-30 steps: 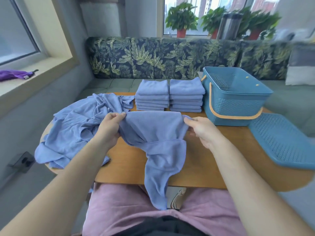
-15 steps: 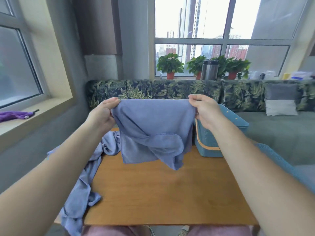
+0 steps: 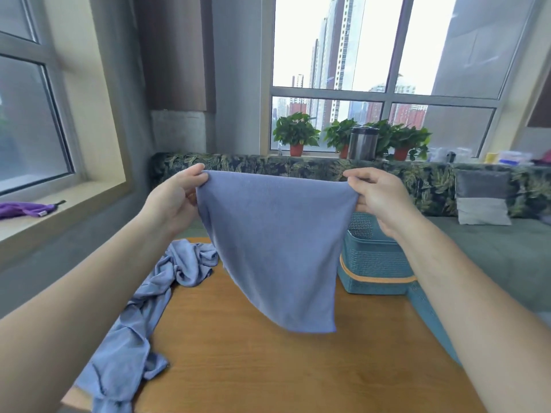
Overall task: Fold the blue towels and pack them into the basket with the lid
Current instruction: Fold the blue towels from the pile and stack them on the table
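Note:
A blue towel (image 3: 277, 245) hangs spread in the air above the wooden table (image 3: 268, 368). My left hand (image 3: 176, 198) pinches its upper left corner and my right hand (image 3: 378, 198) pinches its upper right corner. The towel tapers down to a point near the table. A heap of unfolded blue towels (image 3: 143, 317) lies along the table's left side. The teal basket (image 3: 372, 263) with an orange handle stands at the right behind the towel, partly covered by my right forearm. A strip of its teal lid (image 3: 429, 320) shows beside that forearm. The folded stacks are hidden behind the towel.
A leaf-patterned bench back (image 3: 298, 168) runs behind the table, with a grey cushion (image 3: 483, 198) on the right. Potted plants (image 3: 295, 135) and a metal canister (image 3: 362, 143) stand on the window sill. A purple cloth (image 3: 24, 209) lies on the left sill.
Both hands lifted the towel from the table up in front of the view and pulled its top edge wider. The crumpled lower part fell open and now hangs flat.

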Available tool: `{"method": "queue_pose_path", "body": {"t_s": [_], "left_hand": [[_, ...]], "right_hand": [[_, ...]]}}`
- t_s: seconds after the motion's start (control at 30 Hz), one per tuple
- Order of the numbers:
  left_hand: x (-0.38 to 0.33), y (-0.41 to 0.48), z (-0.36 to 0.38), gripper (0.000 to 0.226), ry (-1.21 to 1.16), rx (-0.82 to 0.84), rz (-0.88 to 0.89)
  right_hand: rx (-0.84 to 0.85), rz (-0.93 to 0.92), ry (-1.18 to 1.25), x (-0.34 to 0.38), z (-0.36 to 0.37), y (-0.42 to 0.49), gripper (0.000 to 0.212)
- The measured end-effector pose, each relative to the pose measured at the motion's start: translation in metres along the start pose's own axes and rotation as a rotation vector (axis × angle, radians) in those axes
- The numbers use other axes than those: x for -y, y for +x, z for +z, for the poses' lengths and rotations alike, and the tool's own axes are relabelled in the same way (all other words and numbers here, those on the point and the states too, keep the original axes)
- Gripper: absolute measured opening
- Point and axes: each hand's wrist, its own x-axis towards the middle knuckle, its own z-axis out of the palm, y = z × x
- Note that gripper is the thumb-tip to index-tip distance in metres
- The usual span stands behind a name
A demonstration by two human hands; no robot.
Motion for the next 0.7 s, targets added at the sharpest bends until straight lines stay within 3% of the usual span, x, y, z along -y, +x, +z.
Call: {"method": "queue_pose_path", "body": {"t_s": [0.17,0.43,0.53,0.7], "left_hand": [[0.0,-0.009,-0.009,0.025,0.082,-0.011,0.028],[0.04,0.018,-0.013,0.02,0.585,-0.133,0.008],[0.042,0.042,-0.015,0.016,0.803,-0.15,0.114],[0.019,0.059,-0.002,0.003,0.975,-0.164,0.339]], "right_hand": [[0.085,0.022,0.029,0.013,-0.011,-0.014,0.014],[0.228,0.194,-0.066,-0.02,0.018,0.006,0.014],[0.25,0.113,-0.299,-0.025,0.028,0.027,0.028],[0.115,-0.118,-0.585,-0.025,0.03,0.051,0.012]]}}
